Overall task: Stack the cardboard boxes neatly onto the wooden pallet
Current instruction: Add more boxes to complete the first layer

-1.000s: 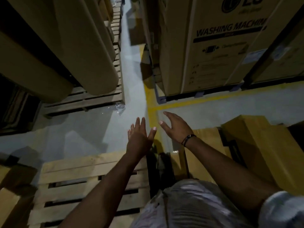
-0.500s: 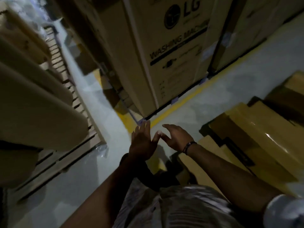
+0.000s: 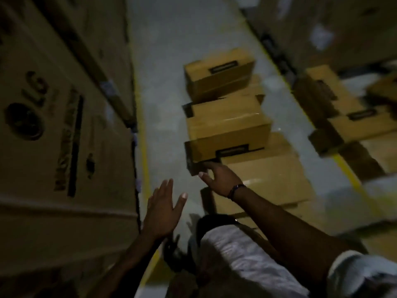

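We have turned away from the wooden pallet since a second ago, and it is no longer in the frame. The tall washing-machine carton [image 3: 53, 147] now fills the left side, and the floor [image 3: 167, 61] runs up the middle. On the floor, centre frame, lies a row of cardboard boxes [image 3: 219, 82], with more at the right edge. We judge this the fetching step, with nothing lifted yet. The right grip [image 3: 223, 179] has reached the nearest raised box [image 3: 227, 134]; its fingers touch the lower near corner, thumb spread, not yet clasped. The left grip [image 3: 161, 211], lower centre, hangs released and holds nothing.
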`<move>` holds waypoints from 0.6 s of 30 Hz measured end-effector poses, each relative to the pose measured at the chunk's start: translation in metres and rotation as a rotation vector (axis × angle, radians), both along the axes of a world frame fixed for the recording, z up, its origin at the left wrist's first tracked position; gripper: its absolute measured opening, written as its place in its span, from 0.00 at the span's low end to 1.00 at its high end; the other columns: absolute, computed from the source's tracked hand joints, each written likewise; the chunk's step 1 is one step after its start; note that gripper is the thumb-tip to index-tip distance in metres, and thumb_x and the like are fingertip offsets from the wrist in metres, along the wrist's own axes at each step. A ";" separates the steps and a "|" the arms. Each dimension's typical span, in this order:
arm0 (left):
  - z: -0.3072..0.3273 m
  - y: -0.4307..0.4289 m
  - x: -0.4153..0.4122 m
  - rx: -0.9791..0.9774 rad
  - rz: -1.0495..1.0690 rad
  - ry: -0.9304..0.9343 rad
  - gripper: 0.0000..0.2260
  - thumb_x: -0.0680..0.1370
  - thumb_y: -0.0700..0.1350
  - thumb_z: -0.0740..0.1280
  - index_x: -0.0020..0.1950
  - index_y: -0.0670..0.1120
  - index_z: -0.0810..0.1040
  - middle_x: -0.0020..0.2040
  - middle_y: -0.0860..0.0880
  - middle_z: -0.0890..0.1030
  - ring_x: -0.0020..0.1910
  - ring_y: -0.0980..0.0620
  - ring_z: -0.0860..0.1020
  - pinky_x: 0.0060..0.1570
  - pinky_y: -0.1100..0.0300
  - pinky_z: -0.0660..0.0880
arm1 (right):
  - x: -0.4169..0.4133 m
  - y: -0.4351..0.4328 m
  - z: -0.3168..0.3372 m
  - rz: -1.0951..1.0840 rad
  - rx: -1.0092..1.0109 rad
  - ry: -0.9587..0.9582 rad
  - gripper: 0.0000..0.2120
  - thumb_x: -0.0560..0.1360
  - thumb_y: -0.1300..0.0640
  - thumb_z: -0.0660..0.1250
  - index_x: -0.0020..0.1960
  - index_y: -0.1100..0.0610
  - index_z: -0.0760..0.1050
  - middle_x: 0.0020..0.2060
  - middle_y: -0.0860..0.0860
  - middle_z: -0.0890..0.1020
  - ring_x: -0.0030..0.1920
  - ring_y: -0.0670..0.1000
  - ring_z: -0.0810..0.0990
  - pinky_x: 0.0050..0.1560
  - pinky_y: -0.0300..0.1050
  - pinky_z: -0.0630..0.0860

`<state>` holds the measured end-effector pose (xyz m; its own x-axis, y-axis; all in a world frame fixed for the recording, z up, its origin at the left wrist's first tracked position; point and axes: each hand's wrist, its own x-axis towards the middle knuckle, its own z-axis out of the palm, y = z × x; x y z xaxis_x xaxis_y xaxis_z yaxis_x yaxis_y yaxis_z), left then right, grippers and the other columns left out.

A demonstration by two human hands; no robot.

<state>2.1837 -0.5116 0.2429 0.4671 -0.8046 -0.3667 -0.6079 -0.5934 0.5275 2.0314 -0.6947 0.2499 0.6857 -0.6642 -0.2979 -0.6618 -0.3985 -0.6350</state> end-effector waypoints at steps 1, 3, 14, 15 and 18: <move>-0.002 0.000 0.010 -0.013 -0.071 -0.005 0.42 0.76 0.78 0.44 0.85 0.56 0.49 0.85 0.53 0.50 0.83 0.49 0.50 0.81 0.44 0.50 | -0.006 0.010 0.004 -0.091 -0.009 -0.024 0.24 0.82 0.43 0.63 0.71 0.57 0.73 0.65 0.56 0.79 0.64 0.56 0.78 0.61 0.49 0.75; -0.007 -0.003 0.023 -0.014 -0.184 -0.011 0.44 0.75 0.79 0.43 0.85 0.55 0.50 0.85 0.52 0.51 0.83 0.48 0.50 0.80 0.43 0.50 | -0.021 0.027 0.010 -0.177 -0.058 0.010 0.26 0.82 0.41 0.61 0.73 0.56 0.71 0.68 0.55 0.77 0.66 0.56 0.76 0.63 0.51 0.74; 0.010 -0.021 -0.033 -0.074 -0.528 0.110 0.38 0.80 0.70 0.54 0.84 0.50 0.54 0.84 0.46 0.57 0.82 0.44 0.57 0.78 0.43 0.58 | -0.097 0.130 0.008 -0.688 -0.059 -0.002 0.29 0.81 0.37 0.60 0.75 0.54 0.68 0.69 0.54 0.76 0.67 0.54 0.75 0.63 0.49 0.74; 0.010 -0.021 -0.040 -0.068 -0.562 0.117 0.38 0.79 0.71 0.53 0.84 0.51 0.54 0.84 0.47 0.57 0.82 0.44 0.56 0.78 0.42 0.58 | -0.103 0.140 0.007 -0.715 -0.054 -0.002 0.29 0.81 0.37 0.60 0.75 0.54 0.68 0.69 0.54 0.76 0.66 0.54 0.76 0.63 0.49 0.74; 0.015 -0.022 -0.061 -0.064 -0.649 0.093 0.41 0.78 0.74 0.51 0.84 0.51 0.54 0.83 0.46 0.57 0.82 0.43 0.56 0.78 0.38 0.58 | -0.128 0.167 0.009 -0.810 -0.045 -0.004 0.28 0.81 0.39 0.60 0.76 0.54 0.68 0.70 0.54 0.75 0.65 0.54 0.76 0.62 0.49 0.75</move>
